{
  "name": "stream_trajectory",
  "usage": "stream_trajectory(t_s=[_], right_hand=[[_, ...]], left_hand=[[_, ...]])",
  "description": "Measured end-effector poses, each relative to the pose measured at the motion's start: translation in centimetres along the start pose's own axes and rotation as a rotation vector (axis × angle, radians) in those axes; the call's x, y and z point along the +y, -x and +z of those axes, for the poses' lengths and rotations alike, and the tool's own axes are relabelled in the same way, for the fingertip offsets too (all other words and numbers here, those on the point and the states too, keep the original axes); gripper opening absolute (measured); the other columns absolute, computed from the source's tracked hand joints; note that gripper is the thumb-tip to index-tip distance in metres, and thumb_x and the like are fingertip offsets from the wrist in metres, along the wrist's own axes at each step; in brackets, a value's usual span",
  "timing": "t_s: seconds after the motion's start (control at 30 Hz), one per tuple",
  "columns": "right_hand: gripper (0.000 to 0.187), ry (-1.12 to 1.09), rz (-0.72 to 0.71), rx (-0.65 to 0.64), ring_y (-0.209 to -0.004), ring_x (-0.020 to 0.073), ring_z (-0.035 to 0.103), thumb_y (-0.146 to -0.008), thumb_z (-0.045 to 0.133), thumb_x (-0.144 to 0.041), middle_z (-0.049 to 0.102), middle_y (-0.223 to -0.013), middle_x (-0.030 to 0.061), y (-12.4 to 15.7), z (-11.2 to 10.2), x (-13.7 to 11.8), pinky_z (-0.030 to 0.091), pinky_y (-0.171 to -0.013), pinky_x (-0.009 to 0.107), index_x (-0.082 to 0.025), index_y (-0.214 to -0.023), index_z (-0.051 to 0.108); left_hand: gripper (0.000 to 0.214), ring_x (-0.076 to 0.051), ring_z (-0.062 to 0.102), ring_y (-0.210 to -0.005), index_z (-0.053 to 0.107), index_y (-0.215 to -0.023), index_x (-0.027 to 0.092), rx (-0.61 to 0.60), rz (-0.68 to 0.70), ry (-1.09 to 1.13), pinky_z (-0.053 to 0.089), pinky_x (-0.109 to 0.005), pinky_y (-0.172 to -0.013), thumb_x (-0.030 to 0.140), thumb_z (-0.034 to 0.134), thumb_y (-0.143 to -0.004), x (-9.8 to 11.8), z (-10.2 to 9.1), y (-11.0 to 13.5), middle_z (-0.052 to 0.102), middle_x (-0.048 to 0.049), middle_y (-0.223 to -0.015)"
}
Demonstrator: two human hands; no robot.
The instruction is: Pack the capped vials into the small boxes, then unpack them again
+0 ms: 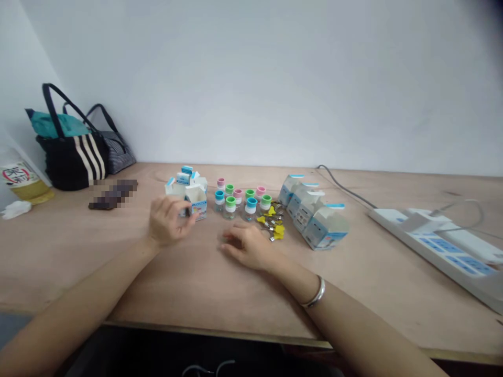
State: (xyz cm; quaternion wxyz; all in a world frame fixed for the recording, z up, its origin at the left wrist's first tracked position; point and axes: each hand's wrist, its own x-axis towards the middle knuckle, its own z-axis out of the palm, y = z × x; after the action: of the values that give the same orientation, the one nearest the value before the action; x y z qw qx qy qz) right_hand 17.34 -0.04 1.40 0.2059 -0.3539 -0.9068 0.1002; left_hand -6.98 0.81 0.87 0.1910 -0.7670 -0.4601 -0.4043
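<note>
Left hand (171, 221), grip narrow, any hold hidden, sits at a light, thin-walled white-and-blue paperboard carton (197, 205) on the pale plywood counter (118, 272), likely crushable, best taken by its side walls; right hand (245, 247) rests loosely curled near small clear bottles with coloured caps (230, 208).

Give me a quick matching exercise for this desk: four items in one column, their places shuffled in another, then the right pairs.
Items
1. Silver bangle
2. Black tote bag with beige stripes
3. White plastic power strip
4. Yellow tags on metal clips

Places
A. Right side of the wooden table
B. Around the wrist of the right hand
C. Back left of the table
D. Between the small clear bottles with coloured caps and the row of white-and-blue cartons

Pairs: 1-B, 2-C, 3-A, 4-D
</note>
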Motion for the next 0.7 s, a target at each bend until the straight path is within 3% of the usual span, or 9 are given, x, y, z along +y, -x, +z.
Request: stream_trajectory(t_s=[0.07,0.13,0.23,0.3,0.37,0.43,0.53,0.6,0.7], right_hand=[[0.039,-0.023,-0.037,-0.053,-0.105,0.0250,0.056,-0.082,0.056,-0.040,0.061,-0.114,0.0150,0.2,0.1,0.1,0.044,-0.088,0.037,-0.014,-0.110,0.061],[0.056,-0.012,-0.054,-0.128,-0.124,0.0276,0.042,-0.083,0.053,-0.046,0.045,-0.136,0.0172,0.4,0.2,0.2,0.035,-0.102,0.042,-0.012,-0.128,0.049],[0.065,0.032,-0.022,-0.237,-0.134,0.0284,0.027,-0.087,0.044,-0.051,0.030,-0.145,0.0160,0.7,0.5,0.3,0.022,-0.109,0.049,-0.013,-0.139,0.034],[0.066,0.045,0.003,-0.266,-0.135,0.0286,0.026,-0.087,0.041,-0.053,0.029,-0.146,0.0152,0.7,0.6,0.4,0.020,-0.110,0.050,-0.014,-0.140,0.032],[0.067,0.055,0.008,-0.269,-0.135,0.0289,0.026,-0.087,0.041,-0.054,0.028,-0.147,0.0149,0.7,0.6,0.3,0.020,-0.109,0.050,-0.015,-0.140,0.032],[0.067,0.067,0.005,-0.258,-0.135,0.0289,0.027,-0.087,0.041,-0.055,0.028,-0.146,0.0150,0.7,0.5,0.2,0.021,-0.109,0.049,-0.015,-0.140,0.033],[0.065,0.091,-0.010,-0.229,-0.132,0.0293,0.031,-0.087,0.042,-0.054,0.033,-0.144,0.0160,0.7,0.1,0.0,0.024,-0.108,0.047,-0.014,-0.137,0.038],[0.060,0.110,-0.023,-0.208,-0.127,0.0298,0.038,-0.086,0.045,-0.052,0.040,-0.139,0.0164,0.6,-0.1,-0.2,0.028,-0.105,0.046,-0.014,-0.132,0.044],[0.048,0.120,-0.013,-0.161,-0.109,0.0274,0.054,-0.084,0.051,-0.047,0.056,-0.121,0.0153,0.3,-0.3,-0.3,0.040,-0.093,0.041,-0.014,-0.118,0.056]], left_hand=[[0.032,-0.024,0.054,-0.101,0.061,-0.104,0.021,-0.278,0.193,0.227,0.038,-0.040,-0.094,0.041,0.056,-0.080,1.0,-0.1,0.6,0.063,-0.0086,-0.102],[0.054,-0.027,0.044,-0.121,0.049,-0.126,0.021,-0.583,0.269,0.401,0.034,-0.041,-0.103,0.046,0.056,-0.079,2.2,0.0,1.3,0.051,-0.0107,-0.129],[0.081,-0.029,0.021,-0.137,0.018,-0.144,0.020,-0.815,0.139,0.464,0.024,-0.044,-0.110,0.054,0.053,-0.079,3.7,0.3,2.2,0.018,-0.0111,-0.151],[0.085,-0.028,0.017,-0.138,0.010,-0.145,0.021,-0.870,0.077,0.467,0.021,-0.043,-0.112,0.056,0.051,-0.080,4.1,0.5,2.6,0.012,-0.0100,-0.152],[0.083,-0.028,0.021,-0.137,0.011,-0.145,0.021,-0.860,0.062,0.461,0.024,-0.042,-0.111,0.056,0.051,-0.080,4.1,0.7,2.7,0.015,-0.0099,-0.152],[0.076,-0.029,0.028,-0.134,0.019,-0.144,0.021,-0.769,0.065,0.398,0.028,-0.043,-0.108,0.054,0.049,-0.082,4.0,0.8,2.4,0.024,-0.0112,-0.149],[0.054,-0.031,0.040,-0.125,0.040,-0.135,0.020,-0.506,0.041,0.156,0.033,-0.046,-0.103,0.044,0.045,-0.086,3.3,0.7,1.2,0.036,-0.0132,-0.142],[0.045,-0.030,0.050,-0.114,0.045,-0.130,0.020,-0.364,-0.019,-0.026,0.040,-0.044,-0.095,0.037,0.041,-0.089,2.5,0.6,0.1,0.040,-0.0133,-0.139],[0.041,-0.026,0.059,-0.097,0.044,-0.130,0.022,-0.334,-0.091,-0.218,0.048,-0.037,-0.077,0.031,0.036,-0.091,1.0,0.4,-1.1,0.045,-0.0123,-0.133]])
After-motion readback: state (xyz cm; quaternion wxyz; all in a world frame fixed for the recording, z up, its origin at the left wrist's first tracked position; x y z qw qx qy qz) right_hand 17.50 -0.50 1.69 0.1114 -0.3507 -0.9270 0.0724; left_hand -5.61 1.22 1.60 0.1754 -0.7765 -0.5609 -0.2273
